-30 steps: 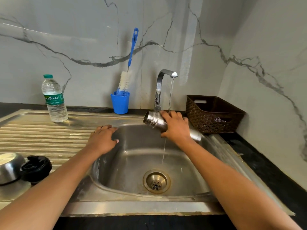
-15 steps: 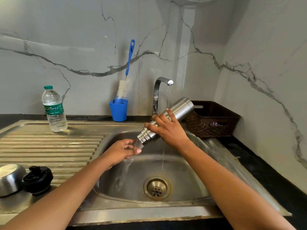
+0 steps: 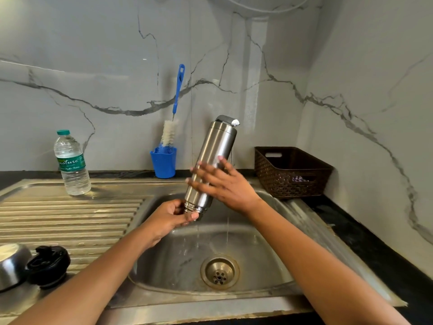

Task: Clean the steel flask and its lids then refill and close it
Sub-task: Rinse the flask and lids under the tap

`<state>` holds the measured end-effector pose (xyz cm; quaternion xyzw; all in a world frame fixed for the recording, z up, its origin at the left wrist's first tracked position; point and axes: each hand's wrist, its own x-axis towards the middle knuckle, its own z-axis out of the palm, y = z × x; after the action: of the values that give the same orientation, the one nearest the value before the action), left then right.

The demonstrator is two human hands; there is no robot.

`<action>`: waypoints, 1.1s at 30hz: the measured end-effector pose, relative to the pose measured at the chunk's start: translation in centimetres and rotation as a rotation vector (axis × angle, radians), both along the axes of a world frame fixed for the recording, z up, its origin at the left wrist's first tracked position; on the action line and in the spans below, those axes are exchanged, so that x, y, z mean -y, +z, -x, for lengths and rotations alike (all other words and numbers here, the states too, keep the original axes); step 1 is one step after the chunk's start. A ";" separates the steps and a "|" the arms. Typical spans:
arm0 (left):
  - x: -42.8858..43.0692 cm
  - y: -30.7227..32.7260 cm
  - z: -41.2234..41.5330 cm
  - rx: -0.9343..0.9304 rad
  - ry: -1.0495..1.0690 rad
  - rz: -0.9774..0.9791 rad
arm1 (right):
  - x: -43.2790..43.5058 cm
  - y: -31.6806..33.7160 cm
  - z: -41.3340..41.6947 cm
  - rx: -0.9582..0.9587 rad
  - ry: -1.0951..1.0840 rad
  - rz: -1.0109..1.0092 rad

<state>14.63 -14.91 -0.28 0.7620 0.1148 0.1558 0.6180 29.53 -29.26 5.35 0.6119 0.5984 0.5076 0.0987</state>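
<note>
The steel flask is held upside down over the sink basin, its mouth pointing down and water draining from it. My left hand grips the flask's threaded neck from the left. My right hand lies against the flask's body with its fingers spread and straight. The tap is mostly hidden behind the flask's base, and a thin stream runs from it. The black inner lid and the steel cap sit on the drainboard at the lower left.
A blue cup holding a bottle brush stands behind the sink. A plastic water bottle stands on the ribbed drainboard. A brown basket sits at the right, against the marble wall.
The flask went from lying sideways under the tap to nearly upright with its mouth down. My left hand left the sink rim and took the neck. My right hand's fingers spread open.
</note>
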 end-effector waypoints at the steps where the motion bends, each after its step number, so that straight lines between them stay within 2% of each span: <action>1: -0.1 0.0 0.1 0.008 0.006 0.003 | 0.2 0.5 -0.2 -0.102 -0.025 -0.100; 3: -0.4 -0.1 0.1 0.005 0.017 -0.004 | 0.4 1.5 -0.8 -0.367 -0.022 -0.277; 6: -0.6 -0.3 0.0 0.009 0.009 0.033 | 0.7 2.7 -0.5 -0.844 0.136 -0.321; 10: -0.8 -0.9 -0.1 -0.032 -0.017 0.013 | 1.3 5.1 1.4 -1.796 0.453 -0.463; 12: -0.9 -1.2 0.0 -0.052 -0.025 -0.002 | 1.1 5.7 0.9 -1.996 0.373 -0.492; 16: -0.8 -1.3 -0.1 -0.080 -0.009 -0.124 | -0.1 4.5 0.1 -2.175 0.247 -0.506; 21: 0.1 -0.9 -0.2 -0.173 0.013 -0.325 | 0.4 4.6 0.1 -2.256 0.347 -0.400; 25: 1.6 0.8 0.2 -0.119 -0.044 -0.190 | 1.1 6.4 1.2 -2.110 0.473 -0.339; 28: 2.6 2.8 -0.2 -0.017 -0.002 -0.126 | 1.5 9.2 2.1 -1.965 0.525 -0.282; 31: 3.0 4.8 -1.2 0.052 0.078 -0.161 | 1.4 10.6 2.4 -1.917 0.598 -0.335; 33: 2.9 5.1 -1.5 -0.043 0.085 -0.218 | 0.9 10.3 2.5 -1.932 0.519 -0.258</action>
<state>16.10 -17.78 4.80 0.8224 0.1426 0.1771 0.5215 27.01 -30.20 15.69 0.6181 0.4771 -0.1390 -0.6091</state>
